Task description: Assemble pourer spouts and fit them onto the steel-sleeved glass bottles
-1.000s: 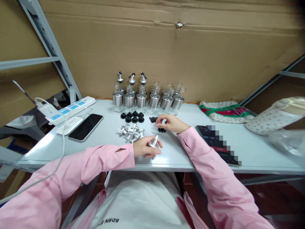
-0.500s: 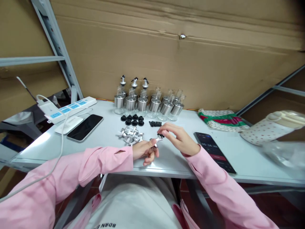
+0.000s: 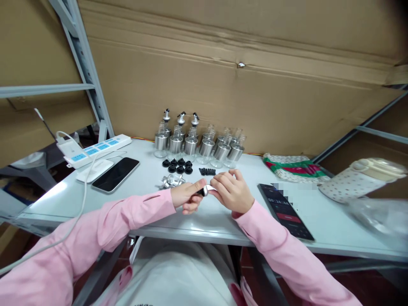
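Between my two hands, over the front of the table, is a silver spout piece (image 3: 207,189) with a black base. My left hand (image 3: 188,196) is closed round its black end, thumb on top. The fingers of my right hand (image 3: 232,190) are closed on its silver end and hide the tip. Just behind my left hand lies a pile of silver spout parts (image 3: 172,181). Black stoppers (image 3: 180,168) stand in rows farther back, and small black pieces (image 3: 207,171) lie in a row to their right.
Several glass and steel bottles (image 3: 190,146) stand at the back, a few with spouts. A dark phone (image 3: 116,174) and power strip (image 3: 98,149) lie left. On the right are a timer phone (image 3: 287,212), patterned cloth (image 3: 295,168) and dotted bottle (image 3: 350,182).
My right hand has lowered and its fingers have closed on the silver spout piece. My left hand has shifted slightly left. The camera view has tilted up a little.
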A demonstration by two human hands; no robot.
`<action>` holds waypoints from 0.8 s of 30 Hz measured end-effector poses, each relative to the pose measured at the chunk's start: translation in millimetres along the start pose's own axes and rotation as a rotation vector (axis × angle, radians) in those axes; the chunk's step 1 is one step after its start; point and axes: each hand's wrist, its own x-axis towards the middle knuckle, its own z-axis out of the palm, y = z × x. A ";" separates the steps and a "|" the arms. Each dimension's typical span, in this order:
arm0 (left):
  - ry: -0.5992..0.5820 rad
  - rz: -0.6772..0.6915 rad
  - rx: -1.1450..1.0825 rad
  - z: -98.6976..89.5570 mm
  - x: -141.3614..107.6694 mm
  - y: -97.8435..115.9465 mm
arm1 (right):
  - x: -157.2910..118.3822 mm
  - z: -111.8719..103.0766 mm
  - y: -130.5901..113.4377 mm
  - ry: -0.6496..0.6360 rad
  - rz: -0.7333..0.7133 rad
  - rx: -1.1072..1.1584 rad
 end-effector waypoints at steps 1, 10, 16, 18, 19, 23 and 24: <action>0.044 -0.011 -0.018 -0.4 -0.5 2.9 | 0.9 1.4 0.3 0.016 -0.001 -0.034; 0.104 0.017 -0.166 4.5 -7.1 20.1 | 10.5 0.6 4.6 0.160 -0.003 -0.121; 0.099 0.061 -0.042 7.3 -11.2 20.5 | 11.4 -8.3 1.2 0.153 0.038 -0.085; 0.118 0.120 0.050 5.5 -10.6 21.6 | 11.5 -7.6 -1.2 0.115 0.121 -0.019; 0.132 0.157 0.109 4.2 -10.3 22.4 | 11.7 -6.1 -2.5 0.103 0.176 0.033; 0.314 0.368 0.524 -3.7 -9.6 26.4 | 15.8 4.7 -7.2 0.068 0.468 0.288; 0.398 0.435 0.680 -6.7 -9.0 27.0 | 18.0 7.7 -7.8 0.060 0.547 0.353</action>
